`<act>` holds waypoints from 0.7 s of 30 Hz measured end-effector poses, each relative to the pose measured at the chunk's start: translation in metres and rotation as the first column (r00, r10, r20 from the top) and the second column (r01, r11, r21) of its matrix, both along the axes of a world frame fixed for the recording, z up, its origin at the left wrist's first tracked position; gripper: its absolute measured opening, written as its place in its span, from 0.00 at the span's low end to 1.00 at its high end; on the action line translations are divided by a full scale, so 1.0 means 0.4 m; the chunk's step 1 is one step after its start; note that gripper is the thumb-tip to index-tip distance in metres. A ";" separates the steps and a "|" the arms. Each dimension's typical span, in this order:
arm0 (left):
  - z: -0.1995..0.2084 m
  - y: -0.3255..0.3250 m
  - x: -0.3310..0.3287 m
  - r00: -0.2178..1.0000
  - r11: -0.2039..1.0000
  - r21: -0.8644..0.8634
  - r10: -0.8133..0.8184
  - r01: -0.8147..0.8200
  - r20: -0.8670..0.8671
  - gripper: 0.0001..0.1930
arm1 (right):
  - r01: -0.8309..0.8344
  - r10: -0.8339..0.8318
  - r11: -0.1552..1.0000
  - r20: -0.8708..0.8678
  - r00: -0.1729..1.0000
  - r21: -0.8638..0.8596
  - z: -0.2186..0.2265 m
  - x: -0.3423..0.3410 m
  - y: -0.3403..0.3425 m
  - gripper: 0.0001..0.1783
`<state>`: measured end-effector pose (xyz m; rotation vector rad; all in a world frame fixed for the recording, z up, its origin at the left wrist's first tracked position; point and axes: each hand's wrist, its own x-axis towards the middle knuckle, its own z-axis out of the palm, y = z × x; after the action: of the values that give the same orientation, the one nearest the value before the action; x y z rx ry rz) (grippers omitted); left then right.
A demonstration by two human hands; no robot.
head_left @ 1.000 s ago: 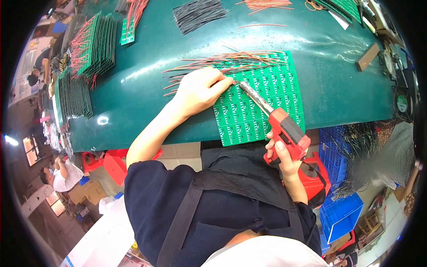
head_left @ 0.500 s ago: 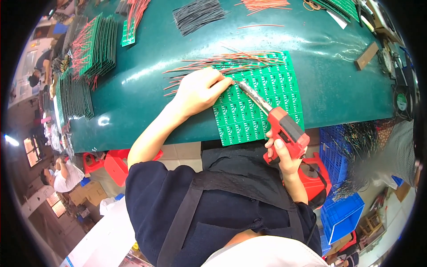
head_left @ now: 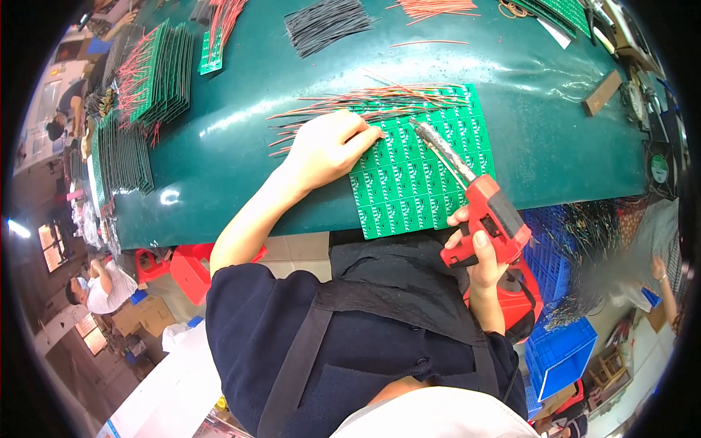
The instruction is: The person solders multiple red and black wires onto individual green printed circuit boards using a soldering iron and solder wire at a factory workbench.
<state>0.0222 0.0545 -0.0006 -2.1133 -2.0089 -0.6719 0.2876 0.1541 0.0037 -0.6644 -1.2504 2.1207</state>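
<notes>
Light: you work under bright, even overhead light | Glare: white hotspots gleam on the glossy green table (head_left: 219,160) near its front edge | Shadows: soft and short beneath your left hand (head_left: 328,146) | Distortion: straight edges bow toward a black fisheye rim | Focus: centre is crisp, right margin smears into blur

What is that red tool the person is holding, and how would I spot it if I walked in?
Start at the dark green table and find the green panel of circuit boards at its near edge. The right hand grips a red pistol-shaped soldering gun there, its long metal tip pointing across the panel toward the left hand. It is the only red tool on the table; the other red things there are thin wires.
</notes>
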 end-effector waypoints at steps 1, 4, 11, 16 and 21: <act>0.000 0.000 0.000 1.000 1.000 0.001 -0.002 0.002 -0.007 0.06 | 0.002 -0.002 1.000 -0.002 1.000 -0.003 0.001 0.000 -0.001 0.24; 0.000 0.000 -0.001 1.000 1.000 -0.012 -0.002 0.002 -0.019 0.07 | -0.011 0.010 1.000 -0.006 1.000 -0.012 -0.003 0.004 0.000 0.25; 0.016 0.014 0.004 1.000 0.999 0.040 0.015 -0.016 0.015 0.06 | 0.001 -0.001 1.000 0.001 1.000 0.001 -0.007 0.009 0.005 0.23; 0.016 0.023 0.016 0.998 1.000 -0.015 -0.004 0.005 0.061 0.09 | -0.016 0.017 0.998 0.028 0.999 -0.058 -0.019 0.020 0.003 0.20; 0.003 0.035 0.015 1.000 0.999 -0.045 -0.016 0.016 0.013 0.10 | -0.027 0.031 0.998 0.078 0.996 -0.058 -0.007 0.013 -0.002 0.18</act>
<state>0.0283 0.0686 0.0006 -2.1579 -2.0350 -0.6504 0.2929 0.1534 0.0009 -0.7660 -1.2532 2.1794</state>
